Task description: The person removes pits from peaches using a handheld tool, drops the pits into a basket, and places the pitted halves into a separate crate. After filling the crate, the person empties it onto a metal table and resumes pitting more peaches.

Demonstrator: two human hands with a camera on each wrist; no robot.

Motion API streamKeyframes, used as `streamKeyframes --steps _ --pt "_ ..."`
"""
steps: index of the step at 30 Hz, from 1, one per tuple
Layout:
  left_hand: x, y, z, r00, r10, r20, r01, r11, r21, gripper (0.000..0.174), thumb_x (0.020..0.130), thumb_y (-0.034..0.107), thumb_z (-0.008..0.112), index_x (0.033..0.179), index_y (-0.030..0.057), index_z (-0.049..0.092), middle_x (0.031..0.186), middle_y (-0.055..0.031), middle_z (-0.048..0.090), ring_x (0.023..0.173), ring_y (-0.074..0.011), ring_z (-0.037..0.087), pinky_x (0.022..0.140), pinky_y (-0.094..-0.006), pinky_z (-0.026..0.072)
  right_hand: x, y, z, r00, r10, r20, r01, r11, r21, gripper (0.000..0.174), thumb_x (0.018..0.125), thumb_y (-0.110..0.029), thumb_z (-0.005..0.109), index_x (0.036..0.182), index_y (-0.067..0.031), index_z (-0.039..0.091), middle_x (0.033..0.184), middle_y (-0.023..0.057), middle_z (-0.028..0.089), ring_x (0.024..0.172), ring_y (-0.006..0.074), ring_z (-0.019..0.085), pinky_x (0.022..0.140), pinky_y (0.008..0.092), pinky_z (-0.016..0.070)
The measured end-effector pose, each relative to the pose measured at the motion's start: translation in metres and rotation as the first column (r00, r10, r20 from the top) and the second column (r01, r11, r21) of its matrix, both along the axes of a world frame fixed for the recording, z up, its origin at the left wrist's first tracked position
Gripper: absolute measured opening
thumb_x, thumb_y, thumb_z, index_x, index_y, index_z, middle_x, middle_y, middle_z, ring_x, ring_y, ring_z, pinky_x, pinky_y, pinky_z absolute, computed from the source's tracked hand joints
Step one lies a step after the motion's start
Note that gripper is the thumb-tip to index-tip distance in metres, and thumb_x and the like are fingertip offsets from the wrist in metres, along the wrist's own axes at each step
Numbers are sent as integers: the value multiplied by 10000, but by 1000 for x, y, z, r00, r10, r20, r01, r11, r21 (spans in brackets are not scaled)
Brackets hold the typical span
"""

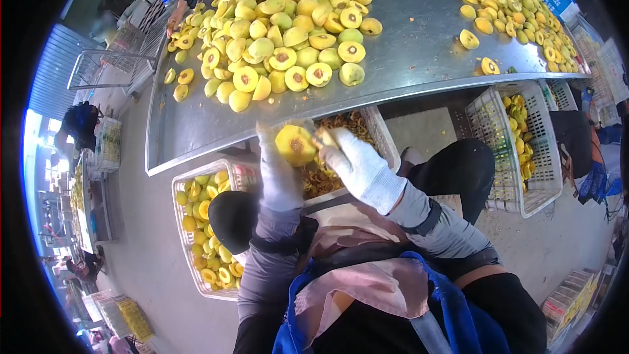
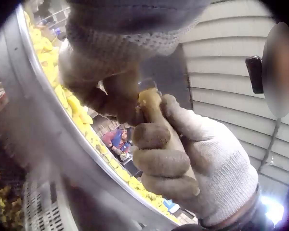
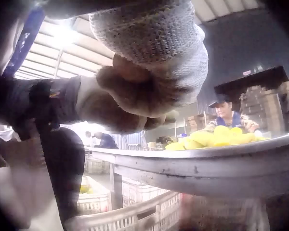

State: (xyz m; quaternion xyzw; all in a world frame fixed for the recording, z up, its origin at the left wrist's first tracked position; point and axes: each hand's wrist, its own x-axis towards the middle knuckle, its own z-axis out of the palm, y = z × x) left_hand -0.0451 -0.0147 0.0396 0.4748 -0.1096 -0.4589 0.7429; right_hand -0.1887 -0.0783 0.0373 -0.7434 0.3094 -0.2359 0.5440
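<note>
Both hands wear whitish knit gloves and meet just in front of the metal table's near edge. My left hand point(image 1: 276, 174), blurred, holds a yellow peach half point(image 1: 295, 145) with its cut face up, brown at the centre. My right hand point(image 1: 357, 162) grips a tool by its wooden handle point(image 2: 159, 113), fingers wrapped around it in the left wrist view. The tool's tip is at the peach half's right side; its working end is mostly hidden. In the right wrist view the right hand point(image 3: 156, 62) hides the peach half.
A heap of peach halves point(image 1: 282, 39) covers the metal table's point(image 1: 406, 59) left part, with more at the right. Below stand a crate point(image 1: 386, 134) of brown scraps, a crate point(image 1: 180, 187) of peach halves at left, and another crate point(image 1: 537, 183) at right. A person point(image 3: 225, 111) is across the table.
</note>
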Motion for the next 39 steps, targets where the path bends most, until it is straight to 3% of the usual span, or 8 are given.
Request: streamKeyframes --steps 1,7,12,16,24,31,37,39 --pt "2 3 -2 999 -25 37 25 1000 -10 649 1040 604 352 1190 27 607 1020 -75 682 897 -173 651 783 -297 519 -1 7 -6 996 7 -90 -19 991 -136 345 1004 -332 549 1206 -53 546 953 257 681 930 445 657 789 523 514" --pt "7 6 -8 961 -49 272 68 996 -62 485 1083 423 351 1212 21 591 1114 -101 665 996 -180 619 910 -324 489 5 10 -6 987 -14 -162 -11 989 -150 327 1002 -345 538 1140 -50 543 840 246 681 831 448 674 712 542 531" --pt "5 3 -9 695 -61 717 18 998 68 383 1091 306 338 1157 32 597 1058 -90 648 955 -167 591 872 -306 478 6 10 -9 983 -13 -185 -15 988 -153 336 985 -327 548 1147 -34 529 815 258 675 811 445 677 699 540 533" --pt "4 1 -6 851 -40 524 14 998 54 357 1087 290 356 1078 39 609 989 -73 630 854 -153 569 788 -289 473 2 11 -13 982 42 -185 -72 984 -161 349 949 -306 582 1148 -26 524 843 266 677 817 449 677 704 530 536" --pt "13 -4 -10 762 -77 642 73 997 33 396 1085 352 367 1011 39 599 910 -84 651 755 -143 582 718 -281 481 -4 8 -8 968 96 -232 -153 958 -242 341 904 -269 627 1126 -23 543 895 252 685 863 440 677 743 514 538" --pt "19 -2 6 874 -330 356 263 938 225 543 1062 492 384 978 8 615 909 -126 681 719 -160 621 690 -285 513 -7 1 -12 950 200 -239 -248 950 -190 338 935 -284 609 1140 -19 564 903 261 682 871 444 669 745 519 533" --pt "-3 -4 14 972 -128 197 106 987 119 624 1052 554 379 1128 -5 646 970 -105 698 747 -167 630 687 -285 516 1 5 -27 986 147 -76 -155 982 -111 366 982 -309 570 1193 -10 561 948 286 667 908 468 647 773 521 522" --pt "-2 -3 0 910 -78 407 33 993 116 599 1070 511 357 1141 -10 645 972 -96 704 773 -160 625 742 -289 514 0 9 -21 991 123 -53 -123 992 -2 364 986 -309 566 1191 -9 565 967 290 662 918 472 641 778 519 518"
